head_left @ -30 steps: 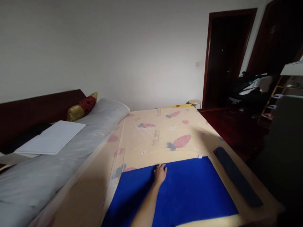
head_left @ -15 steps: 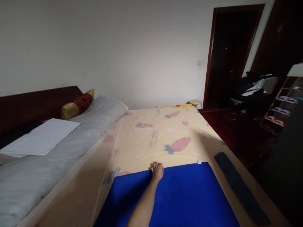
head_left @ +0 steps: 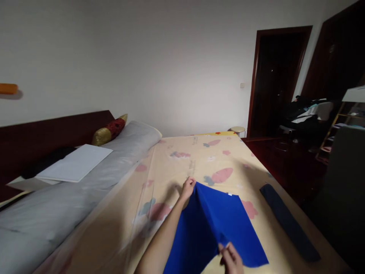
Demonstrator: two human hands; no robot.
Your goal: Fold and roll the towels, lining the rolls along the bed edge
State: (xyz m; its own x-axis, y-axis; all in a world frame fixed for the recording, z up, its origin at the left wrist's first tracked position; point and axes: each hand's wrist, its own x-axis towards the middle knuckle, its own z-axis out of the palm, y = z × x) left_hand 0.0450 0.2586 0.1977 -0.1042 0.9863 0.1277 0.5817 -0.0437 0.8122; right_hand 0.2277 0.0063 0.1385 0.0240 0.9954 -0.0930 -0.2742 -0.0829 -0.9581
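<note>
A bright blue cloth point(head_left: 211, 222) hangs lifted off the bed, tented between my two hands. My left hand point(head_left: 187, 188) pinches its far top corner, raised above the pale yellow sheet printed with pink carrots point(head_left: 199, 160). My right hand point(head_left: 231, 259) is closed on the near edge of the same cloth at the bottom of the view. The cloth's right side still rests on the sheet.
A long dark rolled cloth point(head_left: 288, 221) lies along the bed's right edge. To the left are a grey cover point(head_left: 85, 186), a white board point(head_left: 75, 167) and a red-gold bolster point(head_left: 110, 130) against the dark headboard. A dark doorway point(head_left: 273, 80) and cluttered shelves stand at right.
The blue cloth lay flat under my left hand; now that hand has pinched its far edge and lifted it, and my right hand has come in and gripped the near edge.
</note>
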